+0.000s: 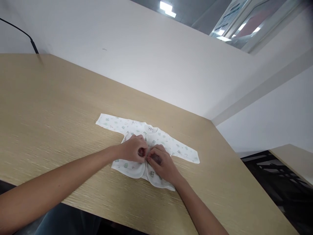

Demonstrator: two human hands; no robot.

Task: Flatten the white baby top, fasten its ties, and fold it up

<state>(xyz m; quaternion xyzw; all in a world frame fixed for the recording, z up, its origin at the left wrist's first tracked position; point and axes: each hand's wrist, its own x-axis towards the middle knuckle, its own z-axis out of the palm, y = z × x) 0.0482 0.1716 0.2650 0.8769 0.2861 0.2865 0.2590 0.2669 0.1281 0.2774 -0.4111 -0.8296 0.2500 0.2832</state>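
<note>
A small white baby shirt [179, 147] with a print of little green and grey figures lies spread on the table, its sleeves stretched out to both sides and its neckline facing away from me. Down the middle runs its front opening. My left hand [136, 148] is closed in a pinch on the left front edge. Right beside it, my right hand [161, 162] pinches the other front edge, fingertips almost meeting those of the left. Whatever fastening sits between the fingertips is hidden.
The light wooden table [73, 98] ends against a white wall [146, 65] at the back. A black cable [22, 31] comes down at the far left. Past the table's right edge stands a dark glossy object [274, 176].
</note>
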